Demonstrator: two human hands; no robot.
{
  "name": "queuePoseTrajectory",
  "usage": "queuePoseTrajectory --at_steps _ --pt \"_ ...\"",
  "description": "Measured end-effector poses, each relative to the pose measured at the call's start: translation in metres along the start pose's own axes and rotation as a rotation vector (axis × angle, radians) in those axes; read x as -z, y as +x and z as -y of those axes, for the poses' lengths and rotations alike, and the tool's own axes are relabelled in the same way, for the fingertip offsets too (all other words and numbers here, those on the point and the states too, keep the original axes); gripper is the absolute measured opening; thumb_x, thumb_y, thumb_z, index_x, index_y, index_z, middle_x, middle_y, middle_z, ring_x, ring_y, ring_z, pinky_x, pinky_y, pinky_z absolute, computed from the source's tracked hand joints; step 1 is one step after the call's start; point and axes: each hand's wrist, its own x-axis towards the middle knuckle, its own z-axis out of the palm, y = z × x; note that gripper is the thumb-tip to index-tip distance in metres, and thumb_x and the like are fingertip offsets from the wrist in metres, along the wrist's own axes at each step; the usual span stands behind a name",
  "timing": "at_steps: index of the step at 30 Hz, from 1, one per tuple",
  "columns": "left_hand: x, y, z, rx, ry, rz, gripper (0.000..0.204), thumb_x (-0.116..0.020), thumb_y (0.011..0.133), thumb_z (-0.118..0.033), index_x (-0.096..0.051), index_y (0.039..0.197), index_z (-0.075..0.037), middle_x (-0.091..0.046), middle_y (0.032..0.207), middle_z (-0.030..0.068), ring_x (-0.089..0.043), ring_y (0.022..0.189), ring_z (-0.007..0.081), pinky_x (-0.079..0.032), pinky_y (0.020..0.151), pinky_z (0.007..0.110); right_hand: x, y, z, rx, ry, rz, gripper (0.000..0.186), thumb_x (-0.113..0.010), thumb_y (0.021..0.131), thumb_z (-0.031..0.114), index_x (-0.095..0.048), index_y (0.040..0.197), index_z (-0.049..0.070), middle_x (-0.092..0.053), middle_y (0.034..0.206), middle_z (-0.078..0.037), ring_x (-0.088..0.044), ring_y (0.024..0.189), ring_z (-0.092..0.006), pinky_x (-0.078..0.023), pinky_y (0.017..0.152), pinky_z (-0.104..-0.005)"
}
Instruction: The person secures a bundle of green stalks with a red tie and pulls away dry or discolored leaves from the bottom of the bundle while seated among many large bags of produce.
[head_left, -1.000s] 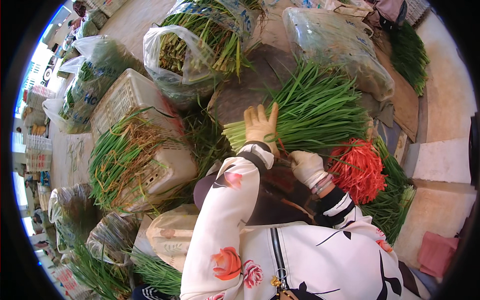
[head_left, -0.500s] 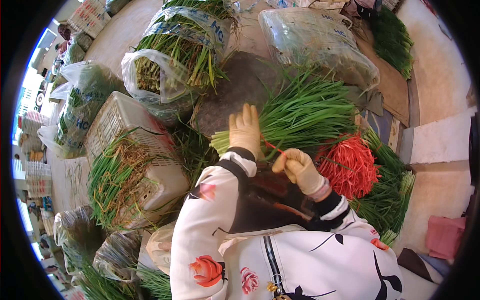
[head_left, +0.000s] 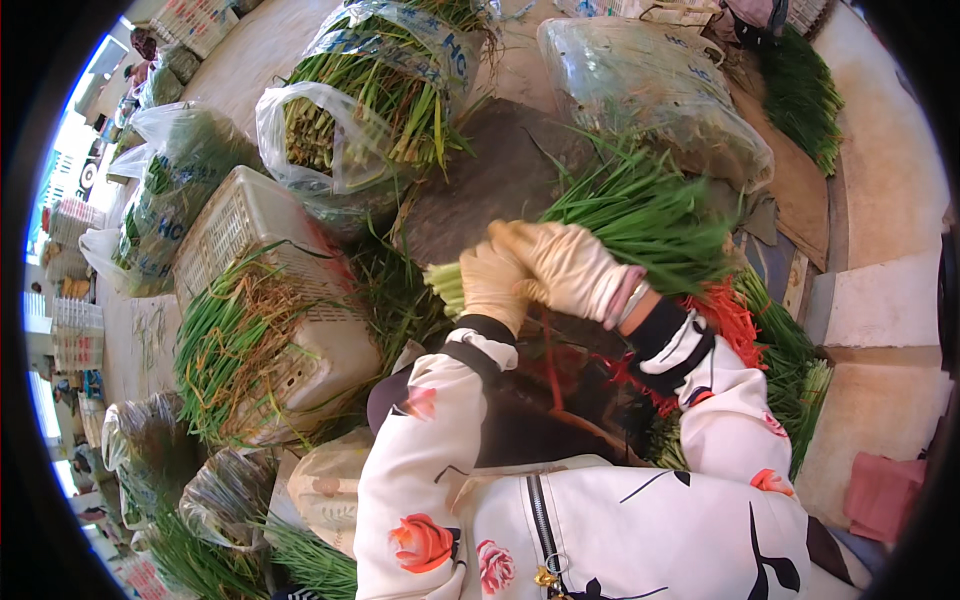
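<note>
A bunch of long, flat-leaved chives lies across in front of me, pale cut stalks to the left. My gloved left hand is closed round it just above the stalk ends. Against it presses my gloved right hand, fingers bent over the bunch and over the left hand's fingers. A thin red tie strip hangs below the two hands; its upper end is hidden by them. Beside my right forearm is a heap of red tie strips, partly covered by the arm.
Under the bunch is a dark work surface. To the left, loose chives lie on an upturned white crate. Plastic bags of chives and a full clear sack stand beyond. More chives lie at right.
My right hand has moved left and up from beside the red heap to meet my left hand. The left hand has gone from flat on the bunch to wrapped round it.
</note>
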Motion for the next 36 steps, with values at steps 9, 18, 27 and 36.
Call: queuePoseTrajectory --at_steps 9,18,27,36 --pt "-0.018 -0.018 -0.001 0.130 0.038 0.191 0.068 -0.048 0.086 -0.015 -0.016 0.146 -0.007 -0.016 0.151 0.0141 -0.012 0.140 0.0356 -0.008 0.114 0.046 0.021 -0.146 -0.174 -1.037 -0.342 0.467 0.067 -0.061 0.077 0.019 -0.035 0.138 0.010 -0.043 0.138 -0.016 -0.049 0.121 -0.0293 -0.043 0.098 -0.0367" --pt "0.012 -0.013 0.015 0.071 -0.181 0.379 0.093 -0.064 0.068 -0.010 -0.012 0.145 -0.003 -0.015 0.150 0.0182 -0.007 0.141 0.0382 -0.006 0.114 0.044 0.108 -0.126 -0.100 -0.542 -0.193 -0.726 0.016 -0.062 0.085 0.016 -0.067 0.099 0.010 -0.066 0.094 -0.009 -0.062 0.082 -0.0258 -0.048 0.076 -0.0350" --pt "0.001 -0.015 0.014 0.051 -0.185 0.277 0.086 -0.061 0.071 -0.008 -0.016 0.144 -0.002 -0.020 0.148 0.0185 -0.012 0.140 0.0382 -0.007 0.114 0.044 -0.007 -0.057 -0.025 0.010 -0.360 -0.247 0.021 -0.064 0.079 0.005 -0.066 0.099 0.011 -0.067 0.094 -0.010 -0.064 0.078 -0.0223 -0.052 0.062 -0.0317" --pt "-0.009 -0.017 0.021 0.100 -0.130 0.279 0.096 -0.065 0.066 -0.009 -0.012 0.146 -0.005 -0.015 0.151 0.0165 -0.009 0.141 0.0371 -0.006 0.114 0.044 0.067 -0.086 -0.034 -0.368 0.895 -0.707 0.012 -0.060 0.089 0.014 -0.064 0.096 0.005 -0.065 0.085 -0.004 -0.058 0.072 -0.0103 -0.046 0.063 -0.0213"
